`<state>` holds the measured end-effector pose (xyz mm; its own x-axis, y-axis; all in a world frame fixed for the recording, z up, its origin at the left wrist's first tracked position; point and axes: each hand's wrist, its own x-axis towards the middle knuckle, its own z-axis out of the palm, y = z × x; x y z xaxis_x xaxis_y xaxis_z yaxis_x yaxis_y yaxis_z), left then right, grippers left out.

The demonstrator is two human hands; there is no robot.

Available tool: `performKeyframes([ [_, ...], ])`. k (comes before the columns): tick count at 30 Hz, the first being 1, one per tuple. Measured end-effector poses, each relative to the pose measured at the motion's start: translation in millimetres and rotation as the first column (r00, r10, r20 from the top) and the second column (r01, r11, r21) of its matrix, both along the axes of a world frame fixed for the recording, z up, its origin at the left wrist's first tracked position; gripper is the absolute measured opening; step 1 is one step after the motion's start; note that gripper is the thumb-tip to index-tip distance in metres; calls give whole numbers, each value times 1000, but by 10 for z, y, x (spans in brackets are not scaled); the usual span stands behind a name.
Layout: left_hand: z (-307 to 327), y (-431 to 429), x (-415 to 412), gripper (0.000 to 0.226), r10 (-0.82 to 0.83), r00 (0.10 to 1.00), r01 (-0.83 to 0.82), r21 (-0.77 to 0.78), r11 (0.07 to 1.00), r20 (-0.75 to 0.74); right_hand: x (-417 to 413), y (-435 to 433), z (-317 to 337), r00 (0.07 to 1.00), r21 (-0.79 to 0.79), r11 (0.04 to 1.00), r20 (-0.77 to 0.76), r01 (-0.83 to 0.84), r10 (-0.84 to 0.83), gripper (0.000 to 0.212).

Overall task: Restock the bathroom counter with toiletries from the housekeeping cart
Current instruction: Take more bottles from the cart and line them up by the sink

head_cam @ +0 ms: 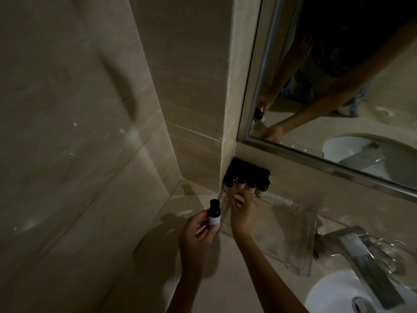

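Note:
A row of small dark toiletry bottles (pixel 248 179) with white labels stands in the corner of the counter under the mirror. My right hand (pixel 242 213) reaches to the row, and its fingertips close round the lower part of the second bottle (pixel 241 183); blur hides the exact grip. My left hand (pixel 198 233) holds another small dark bottle (pixel 56 214) upright by its white label, just left of the row and apart from it.
A clear acrylic tray (pixel 291 236) lies on the beige counter (pixel 146 256) right of the bottles. A chrome faucet (pixel 361 254), a white basin (pixel 334 292) and a drinking glass (pixel 392 256) fill the lower right. The mirror (pixel 338 75) hangs above; tiled walls close off the left.

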<state>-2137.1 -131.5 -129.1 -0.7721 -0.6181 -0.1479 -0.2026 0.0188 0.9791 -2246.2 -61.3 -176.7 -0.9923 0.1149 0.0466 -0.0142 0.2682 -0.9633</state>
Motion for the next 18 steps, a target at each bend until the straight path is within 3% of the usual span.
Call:
performKeyframes([
  [3, 10, 6, -30, 36, -6, 1000, 7, 16, 1000, -23, 161, 137, 153, 992, -79, 992, 72, -96, 102, 8],
  [7, 0, 46, -64, 31, -30, 999, 31, 57, 998, -23, 429, 377, 440, 895, -300, 888, 173, -349, 410, 21],
  [9, 1, 70, -77, 29, -56, 998, 57, 76, 995, -16, 483, 453, 490, 860, -306, 862, 196, -403, 472, 21],
  [18, -40, 104, -146, 43, -182, 982, 188, 122, 975, -53, 256, 567, 460, 865, -161, 889, 211, -428, 455, 22],
])
